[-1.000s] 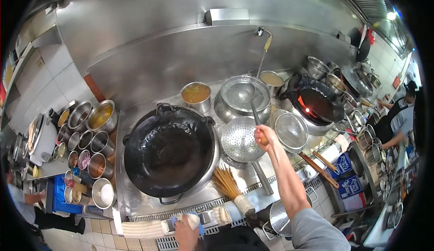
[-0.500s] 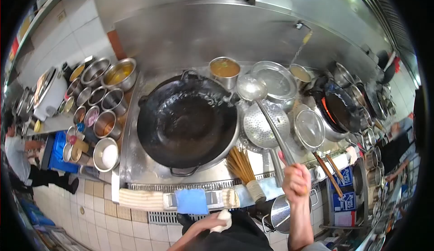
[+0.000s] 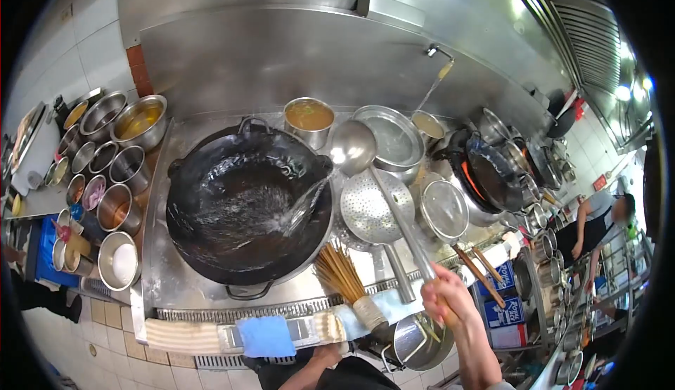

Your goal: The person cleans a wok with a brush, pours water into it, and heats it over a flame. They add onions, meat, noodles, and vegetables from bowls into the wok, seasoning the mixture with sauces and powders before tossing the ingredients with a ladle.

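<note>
My right hand (image 3: 446,293) is wrapped round the long handle of a steel ladle (image 3: 354,147). The ladle's bowl is tipped at the right rim of a large black wok (image 3: 239,249). A stream of clear liquid (image 3: 306,204) falls from beside the bowl and splashes on the wok's wet inside. Below the ladle handle lies a perforated strainer (image 3: 377,207). Low at the counter's front edge, my left hand (image 3: 328,355) is closed on a whitish cloth (image 3: 344,348), mostly hidden.
A bamboo brush (image 3: 341,270) lies right of the wok. Behind stand a pot of brownish broth (image 3: 309,119) and a water basin (image 3: 390,137). Metal bowls (image 3: 126,169) crowd the left. Another wok (image 3: 496,176) sits near an orange glow; a person (image 3: 594,221) stands far right.
The ladle's bowl has tilted towards the wok, and liquid now pours in. My left hand has moved closer under the counter edge. The whole view has shifted, with the wok further left.
</note>
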Demonstrator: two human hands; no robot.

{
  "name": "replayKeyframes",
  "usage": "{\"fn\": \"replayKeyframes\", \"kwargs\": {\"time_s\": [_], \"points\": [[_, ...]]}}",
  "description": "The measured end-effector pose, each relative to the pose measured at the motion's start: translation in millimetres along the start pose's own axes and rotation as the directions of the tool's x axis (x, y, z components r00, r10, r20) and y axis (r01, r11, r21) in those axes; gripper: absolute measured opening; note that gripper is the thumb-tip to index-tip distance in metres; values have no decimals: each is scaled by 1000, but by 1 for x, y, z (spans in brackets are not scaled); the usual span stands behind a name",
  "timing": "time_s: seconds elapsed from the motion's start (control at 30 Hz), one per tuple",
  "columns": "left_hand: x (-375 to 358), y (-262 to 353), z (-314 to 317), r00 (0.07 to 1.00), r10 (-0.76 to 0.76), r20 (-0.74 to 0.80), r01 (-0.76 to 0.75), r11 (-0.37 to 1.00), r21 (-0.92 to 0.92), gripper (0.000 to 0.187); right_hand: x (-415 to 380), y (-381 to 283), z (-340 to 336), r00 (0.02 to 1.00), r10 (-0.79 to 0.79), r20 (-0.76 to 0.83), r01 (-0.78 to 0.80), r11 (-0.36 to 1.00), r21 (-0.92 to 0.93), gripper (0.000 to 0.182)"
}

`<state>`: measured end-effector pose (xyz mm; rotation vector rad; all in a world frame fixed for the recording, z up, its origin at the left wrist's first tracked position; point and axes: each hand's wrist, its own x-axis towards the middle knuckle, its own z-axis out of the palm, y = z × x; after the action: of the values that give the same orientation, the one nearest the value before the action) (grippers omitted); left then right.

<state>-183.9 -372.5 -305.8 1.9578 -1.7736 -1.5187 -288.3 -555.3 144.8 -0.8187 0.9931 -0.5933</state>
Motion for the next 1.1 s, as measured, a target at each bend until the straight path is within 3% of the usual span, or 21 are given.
{"fn": "replayKeyframes", "kwargs": {"time_s": [0.07,0.1,0.2,0.3,0.33,0.37,0.4,0.43,0.53,0.67,0.77,0.83,0.87,0.93,0.97,1.03,1.1], "points": [[-19,16,-10,995,-84,-45,79,992,-100,57,47,-4,-8,985,-167,-32,160,975,-151,37],[-15,10,4,976,-22,-215,16,999,-32,56,76,-7,-18,977,-209,-51,190,950,-246,37],[-15,8,-1,984,-106,-143,99,994,-55,58,150,-18,-40,950,-284,-129,208,886,-413,30],[-15,7,-7,988,-115,-104,109,992,-66,60,197,-22,-58,941,-274,-199,175,897,-406,19],[-16,4,-12,989,-110,-96,104,992,-68,60,187,-29,-45,937,-187,-294,160,981,-113,7],[-21,7,-21,991,-97,-95,91,994,-64,60,197,-26,-66,995,-60,-79,77,969,236,8],[-30,15,-32,991,-89,-95,83,994,-66,60,207,-21,-94,985,4,173,-96,844,528,10],[-39,19,-37,992,-86,-92,80,994,-71,61,202,-15,-97,965,-57,258,-110,801,589,13],[-44,12,-26,945,-23,-327,-10,995,-99,59,148,-6,-68,917,-182,354,-185,593,784,34],[-34,1,-18,946,23,-324,-57,994,-95,57,75,4,-32,893,-183,411,-304,428,851,49],[-28,-3,-25,996,17,-86,-16,1000,20,56,27,11,-11,871,-135,473,-409,335,849,54],[-32,0,-25,982,58,-180,-51,998,46,52,4,15,-4,852,-81,517,-473,303,827,57],[-36,1,-25,971,80,-224,-68,996,61,50,-4,16,-5,846,-37,532,-487,351,799,58],[-35,3,-33,988,64,-142,-55,996,68,55,-13,18,-8,831,56,554,-517,444,732,59],[-36,4,-37,993,56,-102,-49,996,71,58,-14,18,-14,836,83,542,-481,585,653,61],[-39,7,-37,985,73,-156,-57,993,103,58,-17,8,-13,874,166,456,-386,808,446,62],[-41,7,-36,977,71,-199,-56,995,79,59,-11,-1,-10,932,179,316,-261,935,240,59]]}}
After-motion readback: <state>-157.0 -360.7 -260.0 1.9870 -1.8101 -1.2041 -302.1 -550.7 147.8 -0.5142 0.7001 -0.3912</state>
